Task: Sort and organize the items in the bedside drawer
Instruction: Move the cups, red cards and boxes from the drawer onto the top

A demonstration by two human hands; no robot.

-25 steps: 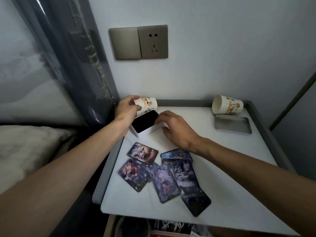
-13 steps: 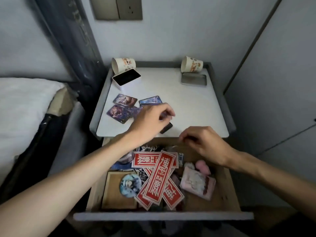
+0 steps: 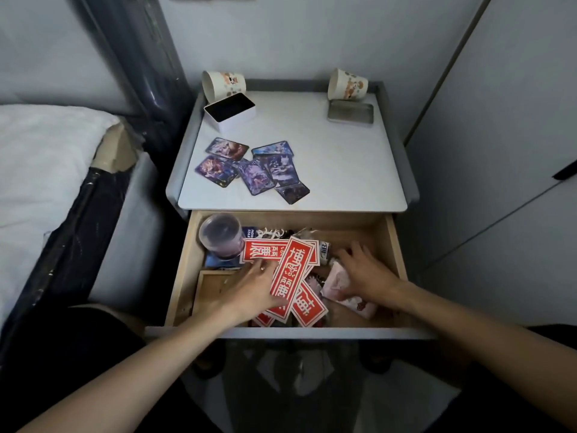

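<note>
the left hand (image 3: 249, 289) touches red rectangular paper slips (image 3: 292, 273) with near-straight fingers. the right hand (image 3: 367, 276) rests spread fingers on a pale pink flat packet (image 3: 335, 284).

Drawer (image 3: 290, 332) stands open and crowded: red labels (image 3: 293, 273) fan across the middle, a clear jar (image 3: 221, 237) plugs the back-left corner, a wooden tray (image 3: 212, 285) takes front-left, a pink packet (image 3: 337, 282) sits right. Bare wood shows along the right wall. Up top, the bench (image 3: 327, 170) is open centre and right; cards (image 3: 256, 170) crowd the left, and a white box (image 3: 230, 111), tin lid (image 3: 350, 111) and two cups (image 3: 347, 84), seemingly tipped over, line the back.
</note>
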